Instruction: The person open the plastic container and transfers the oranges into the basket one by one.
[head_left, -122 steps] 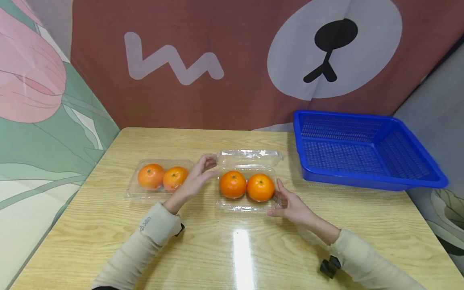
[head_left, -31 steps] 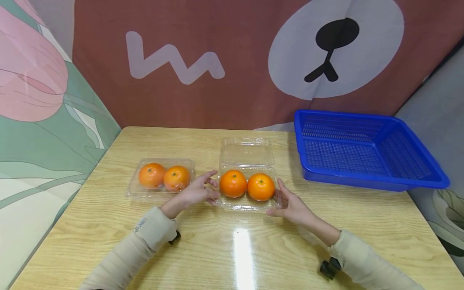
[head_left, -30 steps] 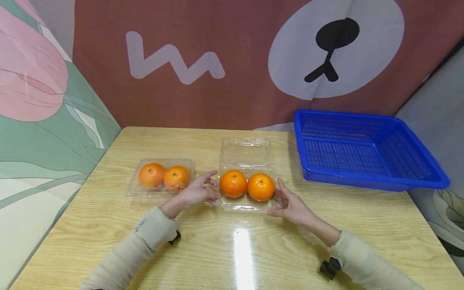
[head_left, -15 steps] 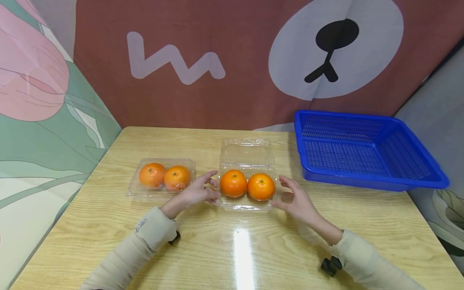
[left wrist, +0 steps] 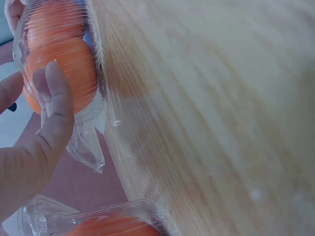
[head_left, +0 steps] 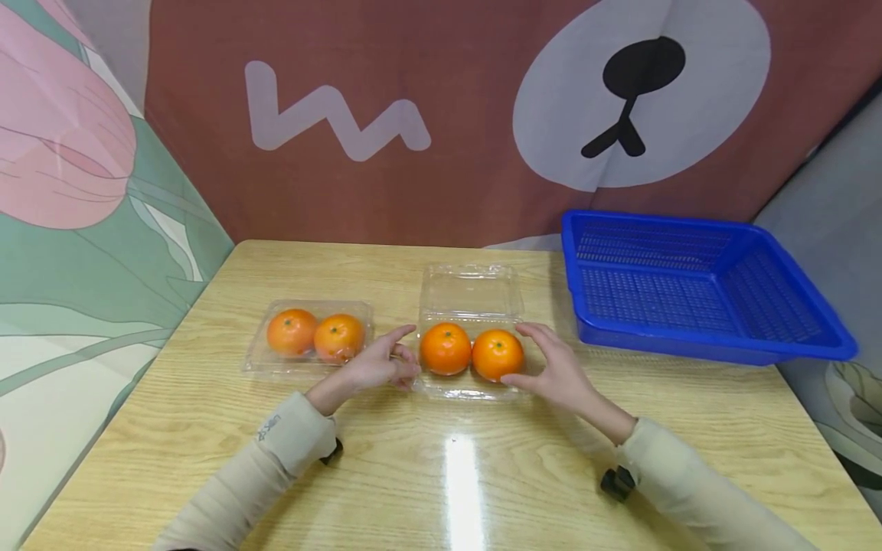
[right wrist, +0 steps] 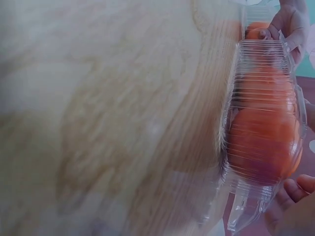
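A clear plastic clamshell box (head_left: 468, 393) lies on the table with its lid (head_left: 472, 295) folded back, away from the person. Inside sit two oranges, a left orange (head_left: 445, 349) and a right orange (head_left: 498, 355). My left hand (head_left: 375, 366) holds the box's left end, thumb at the rim and fingers (left wrist: 59, 108) against the ribbed outer wall. My right hand (head_left: 561, 375) spreads thumb and fingers around the right end; in the head view the thumb tip overlaps the right orange's lower edge. The right wrist view shows its fingers (right wrist: 293, 194) bent near that end.
A second clear box (head_left: 256, 360) with two oranges (head_left: 292, 332) stands to the left, close behind my left hand. A blue plastic basket (head_left: 689, 346) occupies the back right of the wooden table (head_left: 386, 474). A printed cloth (head_left: 468, 191) hangs behind.
The lid, half raised at first, now lies back flat. My left hand came down to the box's left end. My right hand left the right edge and shifted inward toward the right orange.
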Demonstrator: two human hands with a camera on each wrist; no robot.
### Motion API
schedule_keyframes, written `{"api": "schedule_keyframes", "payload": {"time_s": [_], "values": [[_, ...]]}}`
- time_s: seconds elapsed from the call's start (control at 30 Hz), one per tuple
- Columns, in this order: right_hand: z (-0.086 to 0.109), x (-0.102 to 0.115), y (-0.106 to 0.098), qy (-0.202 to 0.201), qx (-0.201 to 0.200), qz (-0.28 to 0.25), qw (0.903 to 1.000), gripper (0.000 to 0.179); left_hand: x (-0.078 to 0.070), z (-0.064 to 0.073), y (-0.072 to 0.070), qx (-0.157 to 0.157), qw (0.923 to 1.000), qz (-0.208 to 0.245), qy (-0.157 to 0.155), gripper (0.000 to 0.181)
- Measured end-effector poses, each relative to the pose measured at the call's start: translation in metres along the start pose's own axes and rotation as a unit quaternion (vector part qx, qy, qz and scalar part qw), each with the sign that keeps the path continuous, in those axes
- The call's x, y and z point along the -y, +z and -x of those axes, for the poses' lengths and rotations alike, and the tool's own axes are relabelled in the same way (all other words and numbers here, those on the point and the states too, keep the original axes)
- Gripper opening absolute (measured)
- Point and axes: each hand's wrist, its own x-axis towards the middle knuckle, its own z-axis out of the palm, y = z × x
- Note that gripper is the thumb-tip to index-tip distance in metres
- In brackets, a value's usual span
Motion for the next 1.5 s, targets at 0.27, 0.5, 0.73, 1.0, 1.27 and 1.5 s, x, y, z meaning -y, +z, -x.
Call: {"api": "schedule_keyframes", "payload": {"time_s": [0.27, 0.5, 0.73, 1.0, 1.27, 1.5], "values": [[-0.009, -0.003, 0.008, 0.000, 0.050, 0.035, 0.9982, 0.085, -0.001, 0.000, 0.001, 0.001, 1.0000, -0.009, -0.002, 0.073], [-0.013, -0.002, 0.012, -0.004, 0.073, 0.057, 0.9957, 0.090, 0.000, -0.001, 0.001, 0.001, 1.0000, -0.010, -0.003, 0.074], [-0.015, 0.000, 0.013, 0.006, 0.080, 0.058, 0.9951, 0.089, 0.000, 0.000, 0.002, 0.001, 0.9999, -0.012, 0.002, 0.074], [-0.016, -0.005, 0.014, 0.017, 0.074, 0.031, 0.9967, 0.086, -0.003, 0.000, 0.004, -0.006, 0.9998, -0.019, -0.006, 0.074], [-0.016, -0.008, 0.014, 0.009, 0.065, 0.010, 0.9978, 0.083, -0.003, 0.000, 0.005, -0.006, 0.9999, -0.013, -0.008, 0.074], [-0.018, -0.008, 0.013, 0.018, 0.069, -0.016, 0.9973, 0.080, -0.003, 0.000, 0.006, -0.007, 0.9999, -0.013, -0.008, 0.075]]}}
